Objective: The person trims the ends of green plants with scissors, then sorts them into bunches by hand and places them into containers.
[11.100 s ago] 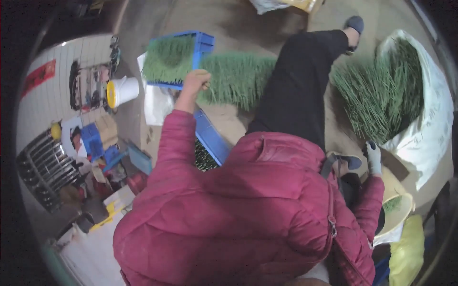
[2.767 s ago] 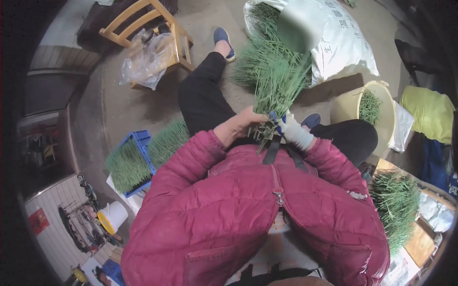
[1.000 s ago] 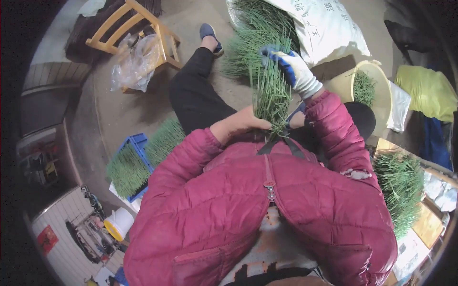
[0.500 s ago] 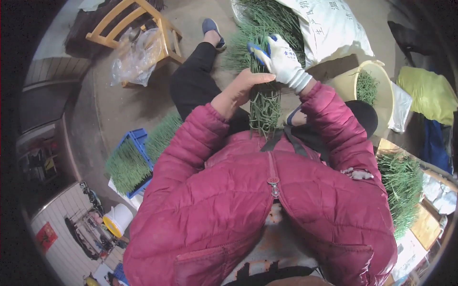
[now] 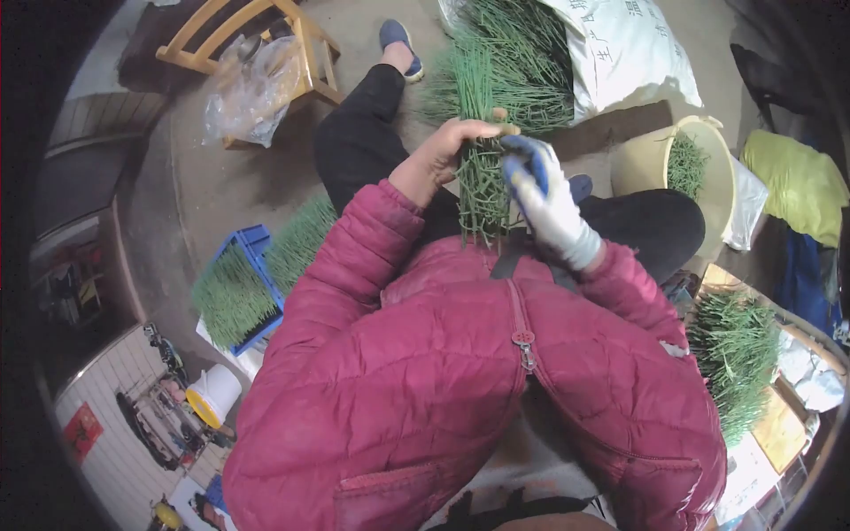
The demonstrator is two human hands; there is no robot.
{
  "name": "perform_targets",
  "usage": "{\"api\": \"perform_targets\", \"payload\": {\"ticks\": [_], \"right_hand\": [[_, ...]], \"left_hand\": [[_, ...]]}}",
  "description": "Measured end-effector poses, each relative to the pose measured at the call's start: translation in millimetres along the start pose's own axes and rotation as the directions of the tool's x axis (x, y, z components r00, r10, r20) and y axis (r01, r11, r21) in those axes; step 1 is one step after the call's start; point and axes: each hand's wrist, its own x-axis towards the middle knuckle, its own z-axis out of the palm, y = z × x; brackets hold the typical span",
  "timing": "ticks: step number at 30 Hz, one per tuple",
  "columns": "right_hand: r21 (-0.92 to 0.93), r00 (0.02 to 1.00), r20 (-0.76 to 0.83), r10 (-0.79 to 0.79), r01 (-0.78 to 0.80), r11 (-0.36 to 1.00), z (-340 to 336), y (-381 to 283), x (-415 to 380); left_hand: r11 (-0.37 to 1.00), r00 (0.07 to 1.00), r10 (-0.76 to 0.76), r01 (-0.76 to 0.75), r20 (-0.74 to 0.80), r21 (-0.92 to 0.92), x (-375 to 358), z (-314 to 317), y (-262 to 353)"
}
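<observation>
One head-worn fisheye camera looks steeply down, close over the person's red jacket (image 5: 460, 380).

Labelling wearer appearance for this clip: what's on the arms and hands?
Both arms are in a puffy, quilted crimson jacket with a front zip. The left hand is bare, no glove. The right hand wears a white knit work glove with blue coating on the fingers and a ribbed white cuff that meets the sleeve. No watch or markings can be made out.
</observation>
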Motion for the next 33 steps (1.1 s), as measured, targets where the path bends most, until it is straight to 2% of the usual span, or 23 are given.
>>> {"api": "perform_targets", "payload": {"ticks": [3,6,9,10,11,12,14,15,17,18,19,20,21,22,23,24,26,27,28,29,30,32,33], "right_hand": [[0.191,0.975,0.195,0.103,-0.140,0.971,-5,41,16],[0.317,0.938,0.343,0.054,-0.169,0.933,-9,42,17],[0.379,0.961,0.277,-0.013,-0.097,0.920,-7,35,9],[0.466,0.961,0.170,0.218,-0.274,0.841,-4,36,7],[0.565,0.890,0.082,0.448,-0.412,0.715,-1,37,4],[0.617,0.830,0.046,0.556,-0.462,0.637,2,41,0],[0.632,0.797,0.353,0.489,-0.589,0.503,9,55,-11],[0.629,0.778,0.422,0.464,-0.621,0.468,13,74,-14],[0.690,0.766,0.588,0.260,-0.643,0.332,24,138,-12],[0.698,0.758,0.621,0.201,-0.651,0.299,21,138,-8],[0.561,0.802,0.508,0.315,-0.585,0.586,8,108,-2],[0.333,0.852,0.364,0.376,-0.496,0.802,-3,78,4],[0.193,0.877,0.289,0.383,-0.446,0.874,-10,66,6],[0.282,0.957,0.236,0.171,-0.236,0.930,-12,72,5],[0.354,0.986,0.161,-0.051,-0.009,0.935,-16,78,4],[0.380,0.980,0.116,-0.161,0.106,0.919,-15,69,4],[0.237,0.980,0.131,0.152,-0.180,0.955,-4,21,4],[0.200,0.965,0.125,0.229,-0.251,0.947,2,11,8],[-0.049,0.989,0.001,0.149,-0.149,0.988,6,14,15],[-0.304,0.995,-0.096,0.037,-0.065,0.951,12,17,22],[-0.427,0.991,-0.131,-0.031,-0.029,0.904,14,22,28],[-0.025,0.970,-0.182,0.165,-0.172,0.985,16,33,40],[0.081,0.959,-0.179,0.218,-0.206,0.975,18,36,42]], "left_hand": [[0.989,0.998,-0.070,0.071,-0.007,0.132,-7,-2,5],[0.992,0.971,-0.129,0.127,0.200,0.022,-10,-11,7],[0.989,0.995,-0.059,0.049,0.075,0.136,-14,-12,8],[0.995,0.991,-0.043,0.031,0.130,0.096,-13,-15,6],[0.998,0.982,-0.027,0.017,0.186,0.056,-11,-17,4],[0.999,0.976,-0.019,0.011,0.215,0.037,-9,-19,3],[0.997,0.978,-0.056,0.067,0.202,-0.049,-8,-20,-1],[0.994,0.977,-0.070,0.086,0.201,-0.070,-7,-20,-3],[0.990,0.974,-0.028,0.057,0.223,-0.128,-5,-16,-7],[0.989,0.974,-0.014,0.047,0.227,-0.142,-4,-16,-7],[0.990,0.986,0.022,0.001,0.165,-0.140,-1,-17,-5],[0.989,0.993,0.061,-0.047,0.100,-0.137,2,-18,-4],[0.988,0.994,0.083,-0.074,0.066,-0.136,5,-24,-4],[0.998,0.997,0.058,-0.059,-0.051,-0.025,11,-32,-5],[0.996,0.985,0.046,-0.033,-0.165,0.085,19,-38,-6],[0.990,0.975,0.045,-0.015,-0.217,0.138,22,-35,-5],[0.957,0.959,0.253,-0.230,-0.123,0.177,16,-8,0],[0.941,0.948,0.305,-0.284,-0.096,0.182,14,4,3],[0.967,0.946,0.247,-0.226,-0.212,0.121,13,16,5],[0.984,0.929,0.180,-0.173,-0.324,0.053,11,27,7],[0.988,0.914,0.147,-0.151,-0.378,0.017,11,32,8],[0.994,0.916,0.088,-0.108,-0.391,-0.030,15,29,10],[0.995,0.916,0.071,-0.094,-0.396,-0.041,18,27,8]]}}
